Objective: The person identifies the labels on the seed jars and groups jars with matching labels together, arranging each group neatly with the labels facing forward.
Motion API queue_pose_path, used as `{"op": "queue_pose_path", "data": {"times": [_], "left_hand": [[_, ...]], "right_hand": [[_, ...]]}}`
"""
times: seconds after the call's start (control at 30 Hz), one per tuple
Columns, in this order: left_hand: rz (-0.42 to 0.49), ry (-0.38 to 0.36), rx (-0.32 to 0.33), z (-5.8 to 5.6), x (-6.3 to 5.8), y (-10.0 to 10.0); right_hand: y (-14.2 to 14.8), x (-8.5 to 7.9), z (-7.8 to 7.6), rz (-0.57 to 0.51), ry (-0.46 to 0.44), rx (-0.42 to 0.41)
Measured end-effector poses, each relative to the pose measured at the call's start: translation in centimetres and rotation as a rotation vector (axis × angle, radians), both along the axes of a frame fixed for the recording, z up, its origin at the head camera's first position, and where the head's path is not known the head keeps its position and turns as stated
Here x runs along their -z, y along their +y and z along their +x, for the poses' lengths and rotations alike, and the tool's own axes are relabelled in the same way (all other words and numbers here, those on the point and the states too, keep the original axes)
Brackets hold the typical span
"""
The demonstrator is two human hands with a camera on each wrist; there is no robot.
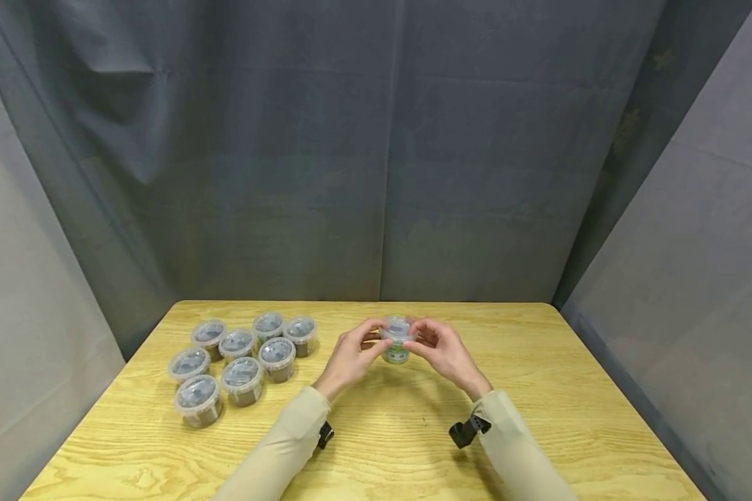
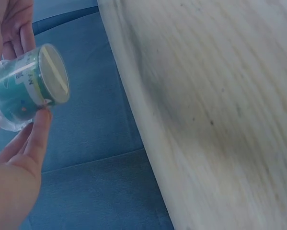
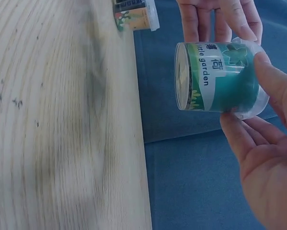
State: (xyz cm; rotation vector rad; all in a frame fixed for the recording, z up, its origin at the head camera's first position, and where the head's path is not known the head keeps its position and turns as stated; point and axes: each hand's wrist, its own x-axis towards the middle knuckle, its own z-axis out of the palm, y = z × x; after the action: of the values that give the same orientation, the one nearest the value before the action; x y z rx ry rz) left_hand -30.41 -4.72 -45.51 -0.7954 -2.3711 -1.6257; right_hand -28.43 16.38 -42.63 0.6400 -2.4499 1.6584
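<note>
Between both hands is a clear plastic cup (image 1: 397, 348) with a green label reading "little garden" and a clear lid, held up above the table. My left hand (image 1: 349, 360) grips its lid end from the left, thumb toward me. From the other side my right hand (image 1: 446, 356) pinches the same rim with thumb and fingers. In the right wrist view the cup (image 3: 220, 79) lies sideways in the picture, its base turned toward the tabletop. Its pale base also shows in the left wrist view, where fingers of the left hand (image 2: 21, 167) support the cup's side.
On the left of the wooden table (image 1: 401, 452) stand several similar lidded cups (image 1: 242, 374) with dark contents, grouped closely together. A dark curtain (image 1: 376, 174) hangs behind the table's far edge. Pale panels flank both sides. Each sleeve carries a black wrist camera (image 1: 466, 430).
</note>
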Motion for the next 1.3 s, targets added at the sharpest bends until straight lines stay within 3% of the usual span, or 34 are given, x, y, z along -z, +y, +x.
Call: {"op": "queue_pose_path", "data": {"times": [0.2,0.4,0.77,0.97,1.3], "left_hand": [[-0.005,0.038,-0.040,-0.6,0.5,0.5],[-0.014,0.040,-0.022,-1.1,0.5,1.5],[-0.006,-0.044,-0.031,-2.1,1.7,3.9],[-0.125,-0.099,-0.021,-2.7,1.9,5.2],[-0.273,-0.117,-0.009,-3.4,2.7,7.8]], "right_hand": [[0.0,2.0,-1.3,0.026,0.017,0.108],[0.3,2.1,-1.6,0.068,0.044,0.225],[2.6,2.9,-2.8,0.172,0.009,0.278],[4.2,4.0,-4.0,0.196,0.022,0.304],[6.5,5.3,-6.0,0.199,0.033,0.335]]}}
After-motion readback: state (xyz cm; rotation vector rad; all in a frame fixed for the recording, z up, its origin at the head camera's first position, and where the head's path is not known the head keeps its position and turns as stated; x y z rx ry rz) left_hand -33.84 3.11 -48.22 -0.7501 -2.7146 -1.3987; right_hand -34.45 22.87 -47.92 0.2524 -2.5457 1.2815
